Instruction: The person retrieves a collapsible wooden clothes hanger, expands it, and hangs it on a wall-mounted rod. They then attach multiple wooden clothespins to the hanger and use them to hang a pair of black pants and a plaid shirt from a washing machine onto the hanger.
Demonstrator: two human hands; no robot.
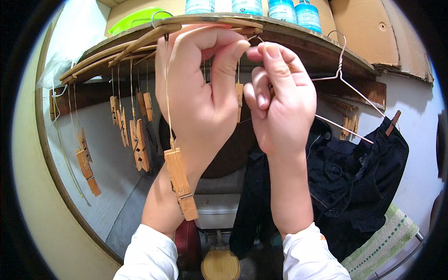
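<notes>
Both hands are raised at the end of a hanging frame made of wooden slats [147, 33]. My left hand [206, 77] is curled behind and under the slats, thumb and fingertips meeting near a thin string [260, 39] at the slat's end. My right hand [281, 77], just beside it, pinches that string between thumb and index finger, the other fingers curled. A wooden clothespin [181, 183] hangs on a cord in front of my left wrist. Several more wooden clothespins [139, 145] dangle on cords from the slats at left. What the left fingers grip is partly hidden.
Above is a wooden shelf [294, 29] with blue-labelled bottles [246, 7] and a green basin [136, 19]. At right, dark trousers [350, 175] hang from a wire hanger [362, 94], with a towel [381, 238] below. A toilet with a wooden lid [220, 265] stands beneath.
</notes>
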